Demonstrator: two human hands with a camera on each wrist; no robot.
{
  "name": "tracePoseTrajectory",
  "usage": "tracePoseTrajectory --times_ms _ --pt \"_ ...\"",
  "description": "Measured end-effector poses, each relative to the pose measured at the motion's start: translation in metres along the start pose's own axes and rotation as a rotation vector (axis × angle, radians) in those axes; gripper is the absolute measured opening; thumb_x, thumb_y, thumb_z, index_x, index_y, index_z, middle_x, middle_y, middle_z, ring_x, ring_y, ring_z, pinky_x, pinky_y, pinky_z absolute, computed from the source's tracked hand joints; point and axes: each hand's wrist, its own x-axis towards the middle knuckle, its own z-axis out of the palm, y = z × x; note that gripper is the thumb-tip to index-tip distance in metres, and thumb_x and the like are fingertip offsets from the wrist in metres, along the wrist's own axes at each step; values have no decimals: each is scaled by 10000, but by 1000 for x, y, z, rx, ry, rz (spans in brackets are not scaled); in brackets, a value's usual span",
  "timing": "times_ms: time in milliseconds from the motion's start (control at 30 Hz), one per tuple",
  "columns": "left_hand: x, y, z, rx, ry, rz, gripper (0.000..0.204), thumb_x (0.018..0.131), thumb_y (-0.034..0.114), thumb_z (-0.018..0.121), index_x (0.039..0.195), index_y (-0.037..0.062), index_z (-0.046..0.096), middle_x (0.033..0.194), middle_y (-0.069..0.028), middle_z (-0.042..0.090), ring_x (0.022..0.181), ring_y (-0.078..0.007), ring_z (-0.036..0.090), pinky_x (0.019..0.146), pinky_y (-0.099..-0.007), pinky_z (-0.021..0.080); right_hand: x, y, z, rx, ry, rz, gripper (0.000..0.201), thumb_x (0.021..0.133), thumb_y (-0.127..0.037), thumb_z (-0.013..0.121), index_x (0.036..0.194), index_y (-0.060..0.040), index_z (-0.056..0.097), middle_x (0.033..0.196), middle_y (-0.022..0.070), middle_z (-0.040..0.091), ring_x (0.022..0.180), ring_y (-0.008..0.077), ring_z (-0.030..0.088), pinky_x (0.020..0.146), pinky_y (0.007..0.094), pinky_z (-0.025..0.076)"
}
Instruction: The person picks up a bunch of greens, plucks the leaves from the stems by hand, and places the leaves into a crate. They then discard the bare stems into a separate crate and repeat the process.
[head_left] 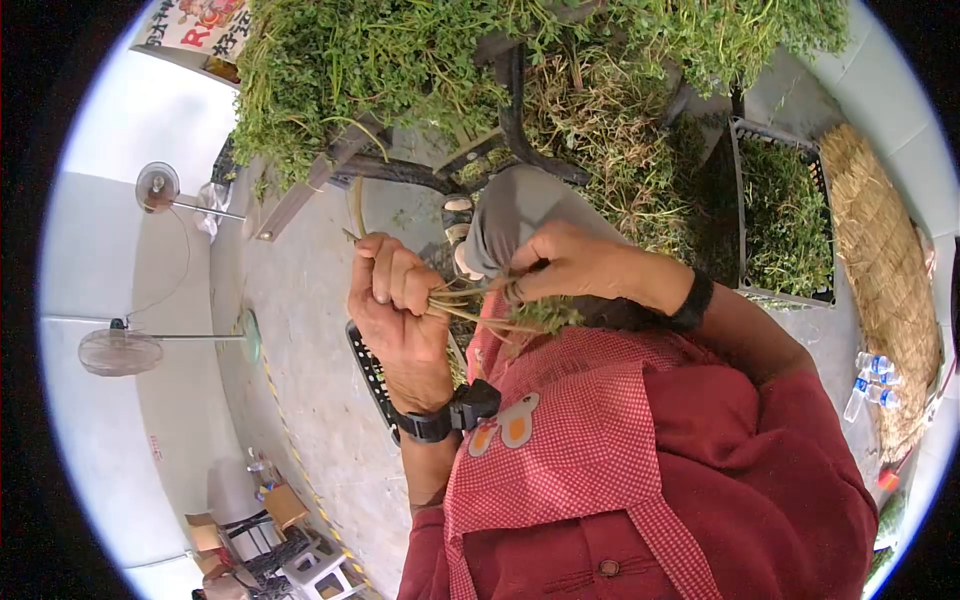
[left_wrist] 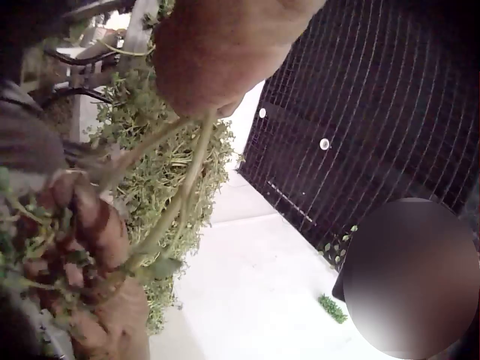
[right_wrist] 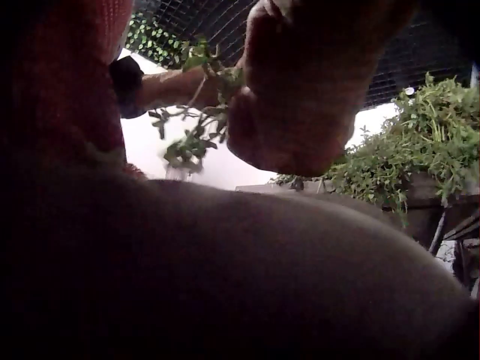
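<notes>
In the head view, my left hand (head_left: 395, 290) grips a small bunch of long pale-green plant stems (head_left: 455, 303). One thick stem end pokes out beyond its knuckles. Close on the right, my right hand (head_left: 585, 268) has its fingers curled at the leafy part of the bunch (head_left: 548, 316), just above the apron. The left wrist view shows the stems (left_wrist: 176, 202) running from the left hand (left_wrist: 232, 56) down to the right hand's bent fingers (left_wrist: 101, 225). Leafy sprigs (right_wrist: 191, 150) hang beside the right hand (right_wrist: 300, 97) in the right wrist view.
A heap of cut greens (head_left: 370, 80) covers the table ahead, with more plants (head_left: 610, 130) lower behind the knee. At right stand a crate of greens (head_left: 790, 215), a rolled straw mat (head_left: 875, 270) and water bottles (head_left: 868, 385). Fans (head_left: 120, 352) stand at left.
</notes>
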Motion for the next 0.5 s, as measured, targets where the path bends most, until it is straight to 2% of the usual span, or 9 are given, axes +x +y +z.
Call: tracePoseTrajectory --times_ms 67,100,133,200,233,267,333,433,500 --pt "-3 -7 -2 142 69 31 231 956 157 355 767 43 423 506 44 235 402 -57 153 348 -233 119 9 -3 1 -110 50 86 214 747 -171 646 844 19 658 635 59 582 599 65 482 531 267 390" --pt "-5 -11 -1 142 71 28 231 956 157 355 767 43 423 506 44 235 402 -57 153 348 -233 119 12 -4 2 -222 102 170 217 737 -188 653 786 24 654 595 68 561 576 73 474 510 277 379" --pt "-7 -15 4 125 52 36 231 956 156 357 765 43 423 509 42 237 405 -59 152 349 -233 119 12 -3 1 -223 105 170 217 737 -188 653 786 24 654 595 68 561 576 73 474 510 277 379" --pt "-7 -15 9 106 31 50 231 955 156 360 764 42 424 512 40 238 408 -60 151 350 -234 118 14 -3 -1 -296 37 188 273 709 -221 641 837 21 638 713 50 582 659 155 533 554 265 398" --pt "-7 -9 11 96 -4 50 230 955 156 358 765 43 423 516 40 237 408 -61 148 351 -233 117 13 11 0 -301 30 185 273 709 -221 641 837 21 638 713 50 582 659 155 533 554 265 398" --pt "-7 -4 13 88 -38 48 229 956 155 356 767 44 421 520 41 236 409 -61 145 352 -233 117 11 35 1 24 3 47 285 714 -232 653 887 -6 632 807 46 569 751 142 523 580 271 405" --pt "-5 6 12 73 -29 75 223 956 154 356 776 43 427 524 42 236 408 -59 148 350 -231 115 3 43 -1 350 -23 -94 304 720 -243 664 936 -33 626 902 41 556 843 130 514 606 277 412" --pt "-2 14 3 69 -44 81 212 952 148 360 785 42 435 525 44 240 409 -58 152 352 -230 118 -15 22 -5 440 9 -102 332 753 -268 677 1028 -97 603 1010 11 497 925 112 454 629 290 407" --pt "-2 15 1 81 -22 87 206 951 144 359 798 36 445 526 44 245 410 -59 155 351 -232 122 -12 17 -3 611 67 230 299 784 -303 665 1014 -120 612 977 -10 508 853 100 459 621 280 398"
